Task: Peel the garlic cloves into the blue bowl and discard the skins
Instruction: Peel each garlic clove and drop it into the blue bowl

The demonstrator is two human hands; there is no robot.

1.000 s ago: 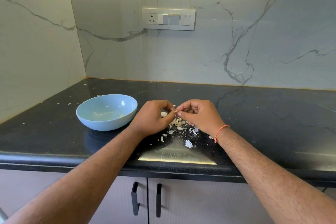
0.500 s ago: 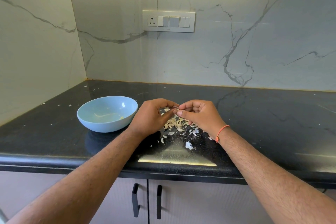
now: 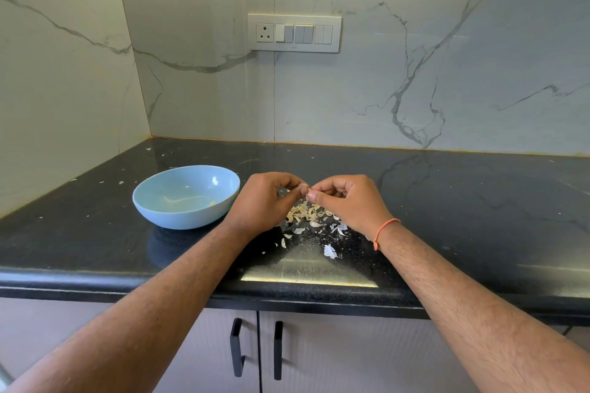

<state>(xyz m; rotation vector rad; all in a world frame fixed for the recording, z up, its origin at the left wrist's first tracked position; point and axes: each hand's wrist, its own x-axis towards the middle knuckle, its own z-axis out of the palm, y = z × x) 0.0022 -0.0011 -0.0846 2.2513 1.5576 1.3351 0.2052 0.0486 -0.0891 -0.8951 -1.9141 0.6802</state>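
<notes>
Garlic clove (image 3: pixel 308 191), small and pale, sits pinched between the curled fingertips of the left hand (image 3: pixel 266 201) and right hand (image 3: pixel 346 201), above the glossy black speckled bench (image 3: pixel 447 217); its long axis cannot be made out. Papery, curled skins (image 3: pixel 306 215) lie heaped beneath. To the left rests a smooth, round blue bowl (image 3: pixel 186 196).

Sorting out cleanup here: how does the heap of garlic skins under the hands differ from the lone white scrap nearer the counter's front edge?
The heap of pale yellowish garlic skins holds many curled pieces bunched together; the lone white papery scrap is one piece lying apart. The heap looks cream-yellow, the scrap whiter. Both rest on the glossy black stone counter.
</notes>
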